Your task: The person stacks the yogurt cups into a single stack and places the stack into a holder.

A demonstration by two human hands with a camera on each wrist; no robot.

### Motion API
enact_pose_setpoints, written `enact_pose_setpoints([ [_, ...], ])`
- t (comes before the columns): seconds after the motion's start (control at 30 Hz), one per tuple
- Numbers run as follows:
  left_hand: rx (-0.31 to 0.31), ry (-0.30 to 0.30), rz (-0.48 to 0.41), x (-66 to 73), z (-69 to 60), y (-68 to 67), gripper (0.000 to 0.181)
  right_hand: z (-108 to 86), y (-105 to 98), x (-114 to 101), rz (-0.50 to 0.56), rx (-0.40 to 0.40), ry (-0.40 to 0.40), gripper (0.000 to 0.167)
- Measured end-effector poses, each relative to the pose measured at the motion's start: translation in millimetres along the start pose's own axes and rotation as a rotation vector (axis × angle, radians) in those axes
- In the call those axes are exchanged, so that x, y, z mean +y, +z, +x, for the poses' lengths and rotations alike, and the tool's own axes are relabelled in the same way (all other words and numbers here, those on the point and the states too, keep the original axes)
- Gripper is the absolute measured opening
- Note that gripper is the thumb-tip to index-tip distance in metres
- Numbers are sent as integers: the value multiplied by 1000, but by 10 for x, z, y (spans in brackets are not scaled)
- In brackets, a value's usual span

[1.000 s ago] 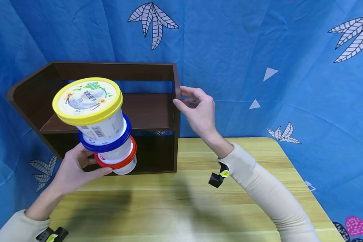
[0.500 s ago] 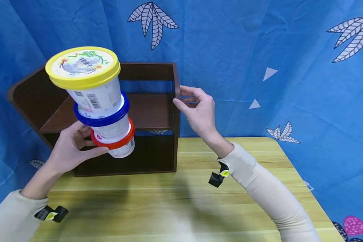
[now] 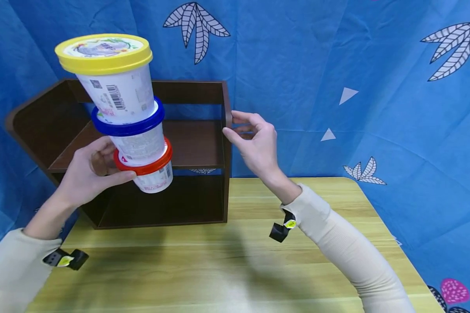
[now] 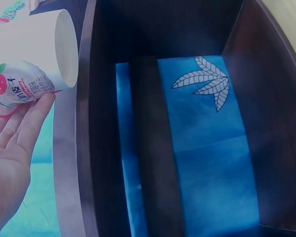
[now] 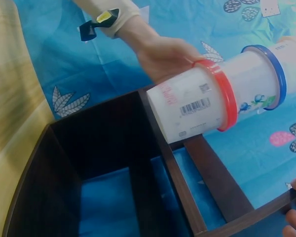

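Observation:
My left hand (image 3: pixel 84 174) grips the lowest of three stacked white tubs, the red-lidded tub (image 3: pixel 154 180), around its side near the lid. On it stand a blue-lidded tub (image 3: pixel 139 145) and, at the top, a yellow-lidded tub (image 3: pixel 119 91). The stack is in the air, in front of a dark brown two-level shelf (image 3: pixel 193 143). Strawberries are printed on the tub (image 4: pixel 24 54) in the left wrist view. My right hand (image 3: pixel 260 145) pinches the front edge of the shelf's right side panel between thumb and fingers.
The shelf stands on a light wooden table (image 3: pixel 203 269) at the back left. Its middle board (image 5: pixel 177 182) and side panels border the tubs' surroundings. A blue patterned curtain (image 3: pixel 297 65) hangs behind and beside the table.
My left hand has raised the stack of tubs, from low before the shelf to about its middle board, the top tub now above the shelf. My right hand stays on the side panel.

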State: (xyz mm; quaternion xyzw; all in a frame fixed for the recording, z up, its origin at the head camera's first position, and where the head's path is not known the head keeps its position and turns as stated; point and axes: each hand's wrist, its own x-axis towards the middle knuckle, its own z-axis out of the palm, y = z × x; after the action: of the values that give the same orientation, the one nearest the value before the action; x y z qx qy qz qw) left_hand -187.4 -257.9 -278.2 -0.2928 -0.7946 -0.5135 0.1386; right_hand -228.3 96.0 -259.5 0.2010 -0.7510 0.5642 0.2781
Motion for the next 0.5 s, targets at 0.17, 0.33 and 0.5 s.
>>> enact_pose_setpoints([
  [0.17,9,-11,19,7,75,-47,73,5,-6,-9,3,0,1,38],
  [0.33,34,-53,91,9,175,-90,68,5,-4,-4,3,-1,-2,38],
  [0.5,62,-105,130,-26,266,-121,64,3,-5,10,6,1,-1,38],
])
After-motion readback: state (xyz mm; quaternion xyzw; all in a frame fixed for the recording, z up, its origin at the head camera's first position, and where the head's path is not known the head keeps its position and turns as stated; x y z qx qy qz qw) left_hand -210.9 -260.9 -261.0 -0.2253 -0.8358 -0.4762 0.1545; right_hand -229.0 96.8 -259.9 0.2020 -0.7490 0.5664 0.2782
